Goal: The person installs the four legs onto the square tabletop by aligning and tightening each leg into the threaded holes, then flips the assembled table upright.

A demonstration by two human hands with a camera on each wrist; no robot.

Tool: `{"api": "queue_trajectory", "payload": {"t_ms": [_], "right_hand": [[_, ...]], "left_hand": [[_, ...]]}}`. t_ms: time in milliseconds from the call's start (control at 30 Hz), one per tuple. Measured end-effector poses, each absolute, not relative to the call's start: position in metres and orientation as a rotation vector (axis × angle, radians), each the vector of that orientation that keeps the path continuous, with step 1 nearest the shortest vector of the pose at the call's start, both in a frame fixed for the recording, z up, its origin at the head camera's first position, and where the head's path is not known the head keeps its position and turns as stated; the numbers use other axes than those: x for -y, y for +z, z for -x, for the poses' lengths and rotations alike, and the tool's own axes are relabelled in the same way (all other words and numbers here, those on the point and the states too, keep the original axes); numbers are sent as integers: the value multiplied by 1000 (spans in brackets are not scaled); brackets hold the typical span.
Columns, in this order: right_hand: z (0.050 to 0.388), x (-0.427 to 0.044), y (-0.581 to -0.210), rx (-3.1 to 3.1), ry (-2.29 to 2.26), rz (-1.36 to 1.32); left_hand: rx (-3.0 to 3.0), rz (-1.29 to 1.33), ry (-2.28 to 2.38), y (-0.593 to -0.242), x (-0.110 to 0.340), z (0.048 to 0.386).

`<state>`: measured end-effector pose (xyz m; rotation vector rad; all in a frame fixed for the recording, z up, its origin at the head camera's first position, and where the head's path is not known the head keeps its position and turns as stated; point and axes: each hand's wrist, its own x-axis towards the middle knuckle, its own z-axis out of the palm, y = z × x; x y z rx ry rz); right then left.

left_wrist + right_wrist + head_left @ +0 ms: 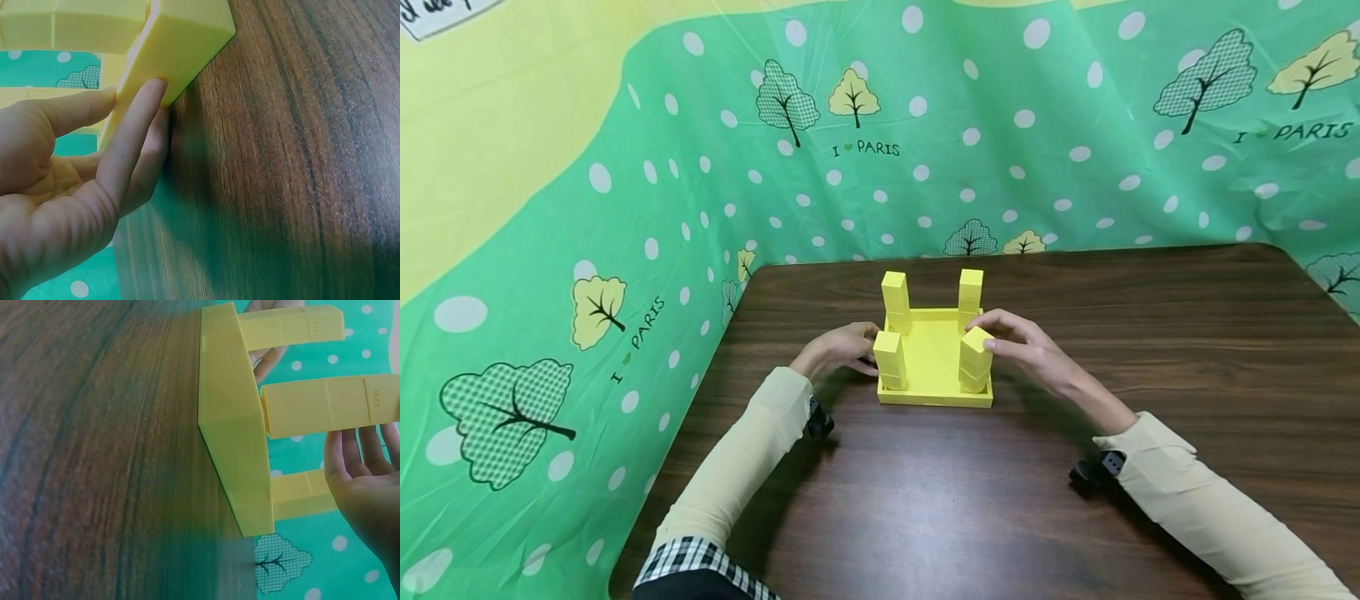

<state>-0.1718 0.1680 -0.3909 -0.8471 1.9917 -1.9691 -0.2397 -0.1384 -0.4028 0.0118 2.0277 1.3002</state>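
Note:
A yellow square tray (934,399) rests on the table with a yellow block stack standing at each corner. My left hand (842,346) is at its left side; in the left wrist view, fairly straight fingers (134,134) touch the tray's outer wall and rim. At the near right corner, my right hand (1028,343) pinches the top yellow block (977,340) between thumb and fingers. That block sits turned relative to the blocks below it. Seen from the right wrist, the stack (325,406) has seams and embossed digits; the fingers meet its side, the thumb is hidden.
The near left stack (891,360), far left stack (896,300) and far right stack (969,292) rise upright from the tray. Dark wood table (925,500) surrounds the tray. A green dotted cloth (880,200) hangs behind and along the left.

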Motion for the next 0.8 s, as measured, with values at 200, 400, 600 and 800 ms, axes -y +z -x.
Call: {"api": "queue_trajectory", "payload": {"t_ms": [200,400,600,800], "right_hand": [[172,-169,-392,-2029,-1965,849],[172,-169,-392,-2110,-1933,832],[170,-170,-392,-2159,-1909,818],[169,-170,-393,-2207,-1891,817]], "left_hand": [[-2025,-16,1302,-401,138,239],[-2026,-15,1308,-400,138,238],[-2026,-19,1305,-400,138,238],[-2027,-17,1311,-400,138,238]]}}
